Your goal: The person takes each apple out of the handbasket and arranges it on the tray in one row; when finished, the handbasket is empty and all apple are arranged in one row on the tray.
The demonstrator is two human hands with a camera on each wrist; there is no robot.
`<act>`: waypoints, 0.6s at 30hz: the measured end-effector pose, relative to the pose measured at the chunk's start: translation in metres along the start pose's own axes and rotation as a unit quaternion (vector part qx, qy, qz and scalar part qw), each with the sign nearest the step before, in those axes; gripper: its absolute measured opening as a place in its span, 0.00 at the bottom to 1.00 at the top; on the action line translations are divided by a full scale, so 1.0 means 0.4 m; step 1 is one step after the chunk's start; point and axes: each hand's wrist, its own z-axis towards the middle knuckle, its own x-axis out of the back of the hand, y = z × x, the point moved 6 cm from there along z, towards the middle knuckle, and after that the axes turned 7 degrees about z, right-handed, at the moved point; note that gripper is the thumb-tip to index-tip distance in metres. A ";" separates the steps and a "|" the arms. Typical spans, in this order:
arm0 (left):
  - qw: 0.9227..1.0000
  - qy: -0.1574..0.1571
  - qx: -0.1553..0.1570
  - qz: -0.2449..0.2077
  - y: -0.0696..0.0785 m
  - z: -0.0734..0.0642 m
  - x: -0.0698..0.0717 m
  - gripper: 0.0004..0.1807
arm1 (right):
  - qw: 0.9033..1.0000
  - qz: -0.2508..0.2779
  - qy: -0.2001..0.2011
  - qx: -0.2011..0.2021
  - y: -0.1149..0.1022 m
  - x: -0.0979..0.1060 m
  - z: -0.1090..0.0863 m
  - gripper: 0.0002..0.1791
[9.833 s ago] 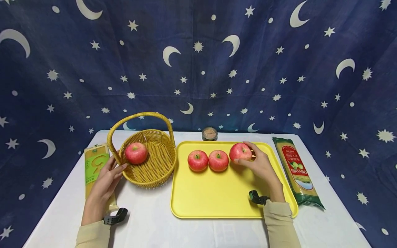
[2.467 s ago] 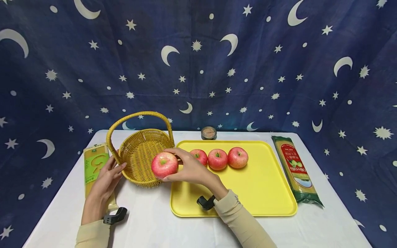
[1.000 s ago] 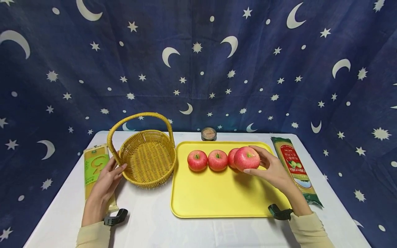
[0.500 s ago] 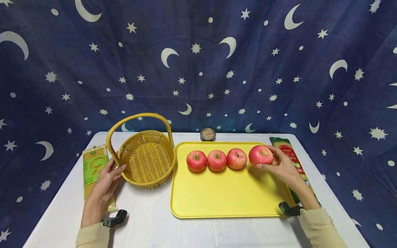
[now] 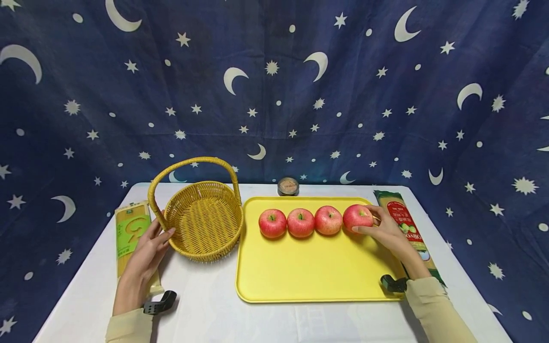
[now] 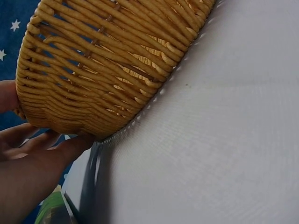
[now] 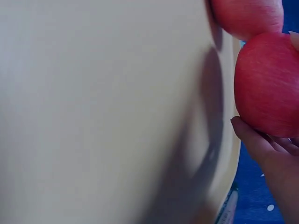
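My left hand point(image 5: 147, 252) grips the left side of a round yellow wicker basket point(image 5: 206, 255), thumb at the rim and fingers against the outer wall. The basket's woven bottom shows, its tall handle arching above. In the left wrist view, fingers point(image 6: 70, 148) touch the wicker wall point(image 6: 103, 79). With thumb and fingers, my right hand point(image 5: 388, 236) holds a red apple point(image 5: 357, 216) at the right end of a row on the yellow tray point(image 5: 317, 271). Three more apples sit to its left, the nearest point(image 5: 328, 220) touching or almost touching it. The right wrist view shows the held apple point(image 7: 266, 86) close up.
A green-labelled pasta packet point(image 5: 132, 233) lies left of the basket, partly under my left arm. Beyond the tray's right edge is a green and red pasta packet point(image 5: 399, 214). A small round tin point(image 5: 288, 186) stands behind the tray. A starry curtain point(image 5: 274, 95) hangs behind.
An apple left the basket in my right hand and travelled right, over the tray. Since half a second ago it has lowered to the row's right end. My left hand stays on the basket.
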 end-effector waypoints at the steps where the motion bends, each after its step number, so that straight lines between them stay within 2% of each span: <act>1: 1.000 -0.002 0.000 0.002 0.000 0.000 0.000 0.45 | 1.000 -0.001 -0.002 -0.001 0.003 -0.002 0.003 0.54; 13: 1.000 0.002 0.014 0.006 0.004 -0.008 0.001 0.47 | 1.000 -0.011 -0.005 0.027 0.015 -0.015 0.017 0.48; 18: 0.997 0.026 0.037 0.066 0.006 -0.021 -0.007 0.47 | 1.000 -0.009 -0.008 0.025 0.020 -0.016 0.015 0.49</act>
